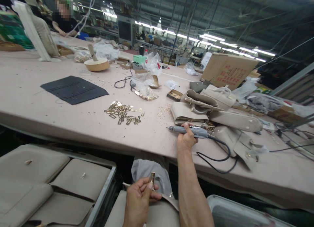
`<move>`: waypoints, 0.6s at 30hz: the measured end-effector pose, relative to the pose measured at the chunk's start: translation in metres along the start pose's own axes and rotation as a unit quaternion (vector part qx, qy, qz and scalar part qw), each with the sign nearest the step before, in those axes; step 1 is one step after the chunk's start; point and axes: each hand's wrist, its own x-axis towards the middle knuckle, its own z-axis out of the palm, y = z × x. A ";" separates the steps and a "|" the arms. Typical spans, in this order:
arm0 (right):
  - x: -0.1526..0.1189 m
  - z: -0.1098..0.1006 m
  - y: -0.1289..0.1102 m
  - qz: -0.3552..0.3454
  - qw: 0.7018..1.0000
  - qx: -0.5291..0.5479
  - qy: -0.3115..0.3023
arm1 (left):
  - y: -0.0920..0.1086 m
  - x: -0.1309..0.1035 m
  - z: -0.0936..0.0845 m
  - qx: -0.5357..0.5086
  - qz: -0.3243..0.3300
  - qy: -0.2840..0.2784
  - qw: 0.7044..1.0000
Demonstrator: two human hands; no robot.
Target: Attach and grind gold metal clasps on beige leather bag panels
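Observation:
Between the fingers of my left hand [138, 199] is a small gold metal plate [152, 178], held upright. Below that hand lies a beige leather bag piece [164, 212] on my lap, partly hidden by the hand. My right hand [187, 138] reaches out over the table, its fingers wrapped around a grey electric screwdriver [200, 132]. The tool's tip points left, and a black cord trails from its other end. A loose pile of gold metal plates [122, 112] lies on the table, left of the screwdriver.
Beige bags [203, 103] are stacked right of the screwdriver. Scattered screws [164, 112] and a small tray [174, 95] lie nearby. A black sheet [73, 89] is farther left. A crate [111, 170] of beige pieces stands at lower left. Across the table are a fan [36, 31] and a person [64, 21].

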 end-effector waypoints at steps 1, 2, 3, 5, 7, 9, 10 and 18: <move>0.000 0.000 0.000 -0.002 1.000 0.001 -0.004 | 0.001 0.000 0.001 -0.003 -0.001 0.003 1.000; 0.000 0.000 0.000 -0.003 1.000 0.002 -0.006 | 0.002 0.000 0.002 -0.007 0.001 0.010 1.000; 0.000 0.000 0.001 -0.005 1.000 0.004 -0.008 | 0.003 0.000 0.002 -0.012 0.005 0.019 1.000; 0.001 0.001 0.003 -0.008 1.000 0.007 -0.008 | 0.003 0.001 0.002 -0.019 0.012 0.034 0.999; 0.001 0.002 0.007 -0.011 1.000 0.009 -0.008 | 0.002 0.003 0.000 -0.020 0.008 0.032 0.999; 0.001 0.001 0.011 -0.014 1.000 0.005 -0.007 | 0.002 0.004 -0.001 -0.017 0.004 0.028 0.999; 0.002 0.001 0.014 -0.015 1.000 0.001 -0.008 | 0.002 0.005 -0.001 -0.016 0.005 0.031 0.999; 0.007 -0.009 0.022 0.001 1.000 -0.010 0.000 | 0.002 0.007 -0.001 -0.009 0.014 0.047 0.999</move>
